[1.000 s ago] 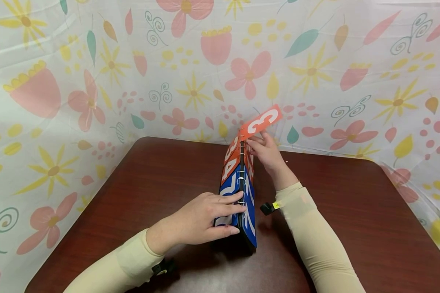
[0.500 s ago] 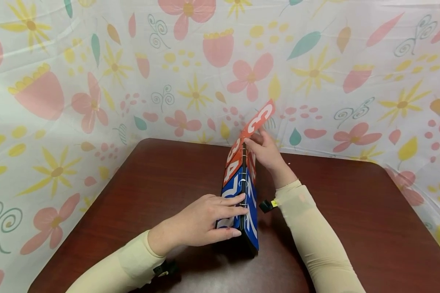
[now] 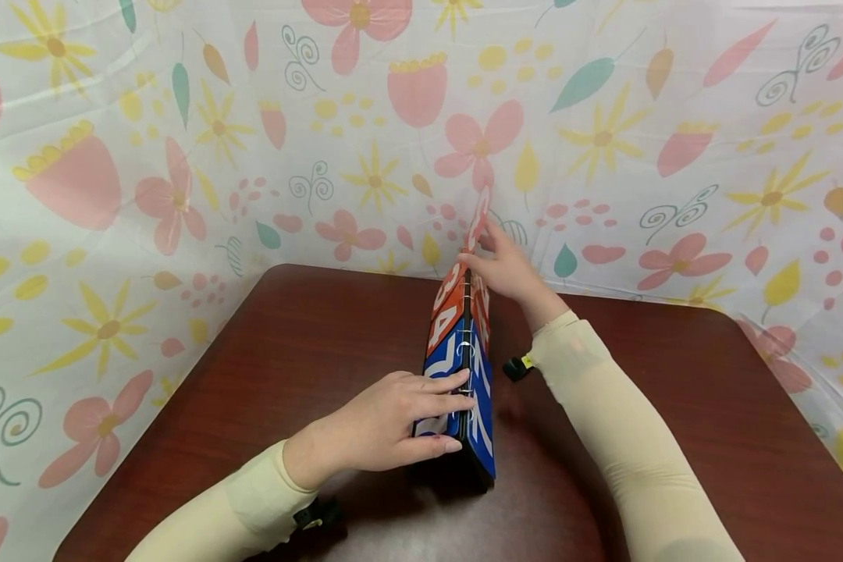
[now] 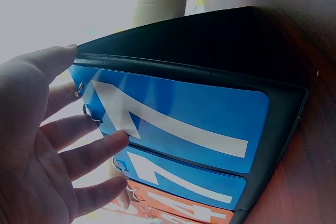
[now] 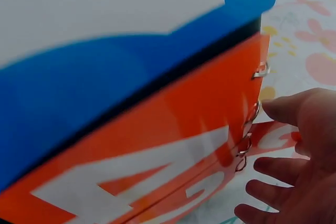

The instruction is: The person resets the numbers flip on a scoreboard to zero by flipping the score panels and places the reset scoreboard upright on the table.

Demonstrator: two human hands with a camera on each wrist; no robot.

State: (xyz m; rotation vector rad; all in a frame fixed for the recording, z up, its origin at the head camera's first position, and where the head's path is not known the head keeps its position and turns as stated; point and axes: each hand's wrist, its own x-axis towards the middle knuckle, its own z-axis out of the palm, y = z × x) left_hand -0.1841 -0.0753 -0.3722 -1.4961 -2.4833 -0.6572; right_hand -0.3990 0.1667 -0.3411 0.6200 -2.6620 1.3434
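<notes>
L hand (image 3: 386, 417) is lying across the scoreboard's (image 3: 467, 365) near top edge, fingers spread & fairly straight, gripping nothing. R hand (image 3: 509, 269) is reaching to the far end, fingers loosely extended, index touching a raised red card (image 3: 478, 223), thumb by the metal rings (image 5: 261, 71); no firm grip showing. Cream sleeves (image 3: 604, 398) are covering both forearms. Scoreboard's standing tent-like on a dark, glossy wood-grain table (image 3: 323, 336), its black cover (image 4: 286, 98) carrying smooth blue cards (image 4: 210, 100) w/ white nos., red ones farther off.
</notes>
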